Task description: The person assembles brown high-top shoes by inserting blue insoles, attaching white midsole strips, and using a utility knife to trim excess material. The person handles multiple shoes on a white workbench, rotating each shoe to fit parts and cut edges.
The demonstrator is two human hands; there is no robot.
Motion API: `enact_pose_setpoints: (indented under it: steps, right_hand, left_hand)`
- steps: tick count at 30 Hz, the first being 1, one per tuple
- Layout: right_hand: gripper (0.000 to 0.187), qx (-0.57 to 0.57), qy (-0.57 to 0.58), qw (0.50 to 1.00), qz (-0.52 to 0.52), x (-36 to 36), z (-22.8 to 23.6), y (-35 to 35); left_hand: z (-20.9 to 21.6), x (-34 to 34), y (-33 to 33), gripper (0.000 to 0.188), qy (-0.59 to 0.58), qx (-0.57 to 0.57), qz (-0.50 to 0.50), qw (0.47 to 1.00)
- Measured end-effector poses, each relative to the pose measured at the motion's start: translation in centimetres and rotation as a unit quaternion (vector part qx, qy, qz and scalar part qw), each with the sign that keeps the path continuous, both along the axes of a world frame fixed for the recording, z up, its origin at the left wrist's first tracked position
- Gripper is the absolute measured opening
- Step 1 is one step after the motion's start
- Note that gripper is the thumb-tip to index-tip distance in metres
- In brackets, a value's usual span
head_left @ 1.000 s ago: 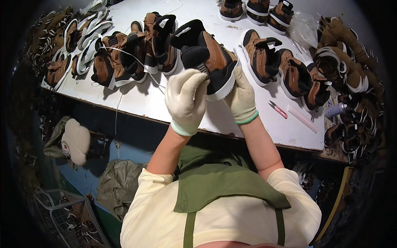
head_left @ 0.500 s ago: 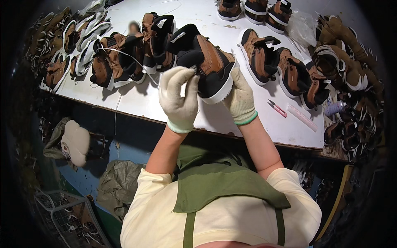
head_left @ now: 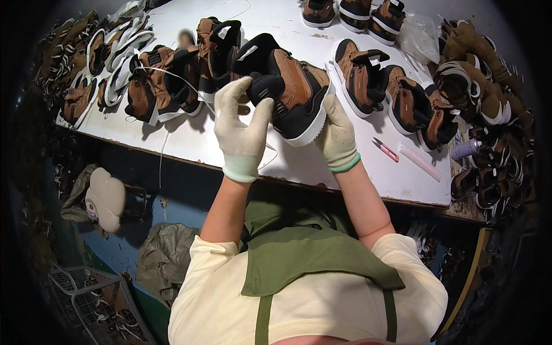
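Head view | brown-and-black high-top sneaker: raised above the white worktable | right gloved hand: gripping its white sole | left gloved hand: thumb and forefinger parted by the padded tongue | advice: brace sole firmly, work fingertips gently, avoid creasing tongue

No wording, nos. or signs could be read for cert. A wht. tag showed inside the collar of the held brn./blk. shoe, its print too sm. to make out. Another wht. tag stood in the rightmost shoe of the far row, also illeg. The lavender can at the R edge carried a printed label, too blurred. Some dk. print marked the edge of the cream scalloped seat, approx. a logo's size, unreadable.
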State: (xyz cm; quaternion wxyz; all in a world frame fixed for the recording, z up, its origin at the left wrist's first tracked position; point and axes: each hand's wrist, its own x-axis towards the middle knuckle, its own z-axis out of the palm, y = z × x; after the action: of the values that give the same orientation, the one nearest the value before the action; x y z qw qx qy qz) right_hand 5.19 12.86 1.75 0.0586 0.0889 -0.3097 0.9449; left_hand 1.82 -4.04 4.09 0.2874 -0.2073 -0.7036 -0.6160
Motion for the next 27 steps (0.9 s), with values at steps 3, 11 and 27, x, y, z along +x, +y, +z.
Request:
enact_pose_setpoints:
  steps: [3,11,27]
  right_hand:
    - [0.045,0.017,0.002,1.000,-0.010,-0.1,-0.1,0.1]
    - [0.046,0.045,0.002,0.999,-0.016,0.4,-0.2,0.7]
    - [0.052,-0.147,-0.016,0.989,0.009,-0.1,-1.8,2.0]
  left_hand:
    - [0.3,0.2,-0.1,0.042,-0.045,0.004,-0.015,0.999]
    - [0.7,-0.1,0.2,0.040,-0.180,0.156,-0.173,0.956]
    - [0.1,-0.9,4.5,0.081,-0.106,0.014,-0.061,0.992]
